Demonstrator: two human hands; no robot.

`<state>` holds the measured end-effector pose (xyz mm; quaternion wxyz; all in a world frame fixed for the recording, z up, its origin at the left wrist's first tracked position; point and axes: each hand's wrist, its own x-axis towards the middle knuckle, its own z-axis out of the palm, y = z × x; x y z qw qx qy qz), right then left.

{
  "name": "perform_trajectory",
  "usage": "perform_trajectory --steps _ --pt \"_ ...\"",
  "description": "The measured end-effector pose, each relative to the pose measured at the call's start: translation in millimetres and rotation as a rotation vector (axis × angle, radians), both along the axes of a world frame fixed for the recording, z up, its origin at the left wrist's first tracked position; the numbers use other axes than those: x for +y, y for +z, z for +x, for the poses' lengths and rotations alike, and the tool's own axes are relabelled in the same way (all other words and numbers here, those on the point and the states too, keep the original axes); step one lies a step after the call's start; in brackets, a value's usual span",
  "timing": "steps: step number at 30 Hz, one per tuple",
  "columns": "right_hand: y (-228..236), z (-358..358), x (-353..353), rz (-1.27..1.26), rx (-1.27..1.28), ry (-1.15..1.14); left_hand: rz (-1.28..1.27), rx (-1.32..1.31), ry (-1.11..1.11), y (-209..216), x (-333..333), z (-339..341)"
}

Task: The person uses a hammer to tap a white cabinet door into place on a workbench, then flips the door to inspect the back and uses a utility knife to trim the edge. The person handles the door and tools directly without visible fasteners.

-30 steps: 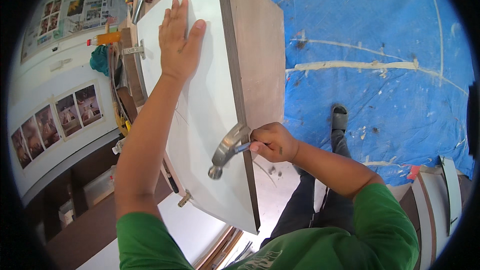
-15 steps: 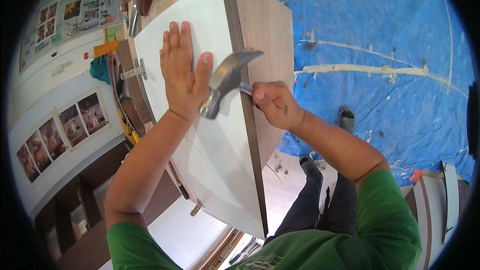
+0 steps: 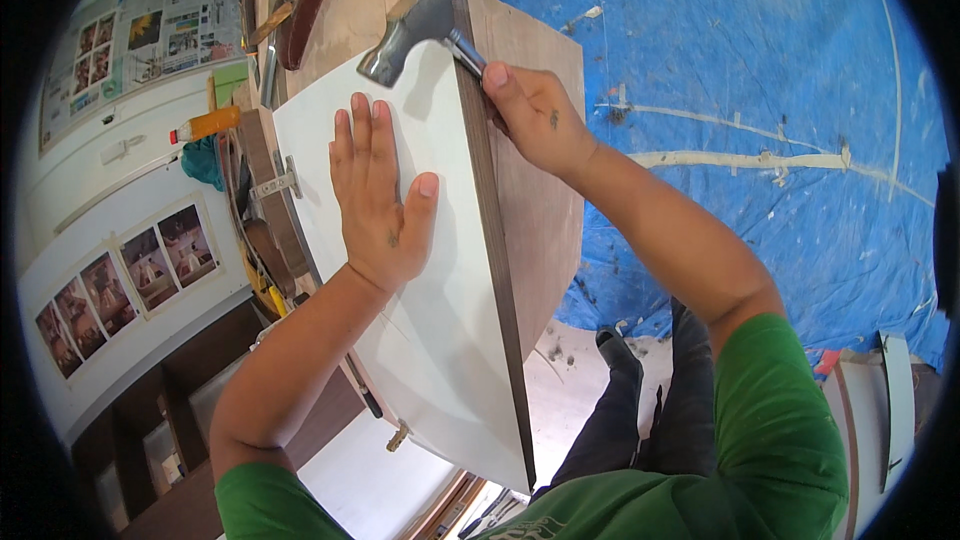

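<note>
My left hand (image 3: 384, 220) lies flat on a white panel (image 3: 440, 350), fingers stretched out and pointing toward its far end. In my closed right hand (image 3: 540, 122) is the metal handle of a claw hammer (image 3: 405, 35), gripped just beyond the panel's right side. The hammer head hangs over the panel's far end, past my left fingertips, and looks raised off the surface. A dark brown edge strip (image 3: 497, 240) runs along the panel's right side, beneath the hammer handle. Hinges, one a cabinet hinge (image 3: 275, 183), stick out from the panel's left side.
Under the panel is a plywood surface (image 3: 370, 5), with tools and a dark red curved object (image 3: 312, 5) at its far left. A bottle of orange liquid (image 3: 207, 125) is at left. Blue sheeting (image 3: 740, 50) covers the floor at right. Cut panels (image 3: 868, 420) stand at lower right.
My right hand has carried the hammer away from me, from beside my left thumb to the panel's far end. My left hand stays flat on the panel, while the whole view has shifted slightly.
</note>
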<state>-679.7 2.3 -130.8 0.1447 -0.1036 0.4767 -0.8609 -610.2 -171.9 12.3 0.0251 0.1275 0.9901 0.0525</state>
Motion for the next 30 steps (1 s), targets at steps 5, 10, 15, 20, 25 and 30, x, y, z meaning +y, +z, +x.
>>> perform_trajectory --steps 5,10,15,20,25,30 --pt "-4 -30 -5 0.045 0.002 -0.046 -0.002 0.003 -0.022 1 -1 -1" --pt "-3 -57 -12 0.124 0.004 -0.076 0.045 0.036 -0.037 -1 -1 -3" --pt "-20 -68 -8 0.084 -0.023 -0.176 0.05 0.03 -0.024 0 -2 -3" --pt "10 -46 20 0.152 -0.176 -0.053 0.029 0.027 0.0 2 -2 0" --pt "20 -34 8 0.083 -0.051 -0.034 0.014 0.032 -0.005 2 -1 -2" --pt "8 -2 19 0.187 0.078 0.075 0.001 0.047 -0.016 -1 -1 -3"
